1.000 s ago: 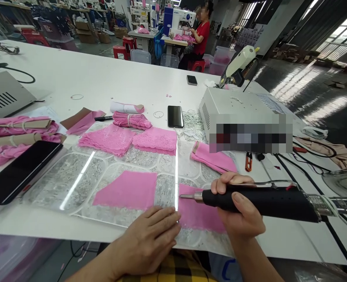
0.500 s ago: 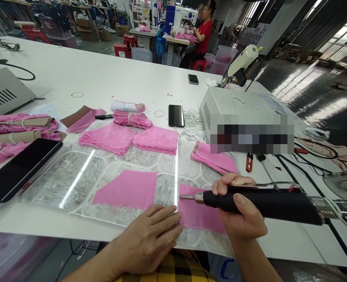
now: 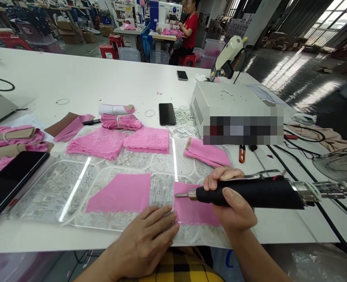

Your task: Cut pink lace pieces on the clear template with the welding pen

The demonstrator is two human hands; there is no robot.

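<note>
On the mat (image 3: 51, 192), our right grip (image 3: 234, 207) wraps the black tool (image 3: 267, 192) over a pink piece (image 3: 192, 213), our left hand (image 3: 150, 235) loosely spread by its near corner, so a slip could snag cloth.

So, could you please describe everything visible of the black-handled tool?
The black-handled tool has a thick handle, a silvery collar and slim metal tip, and a metal fitting behind. The right hand grips it roughly level, tip toward the person's left, over the right pink fabric piece; whether they touch is unclear.
</note>
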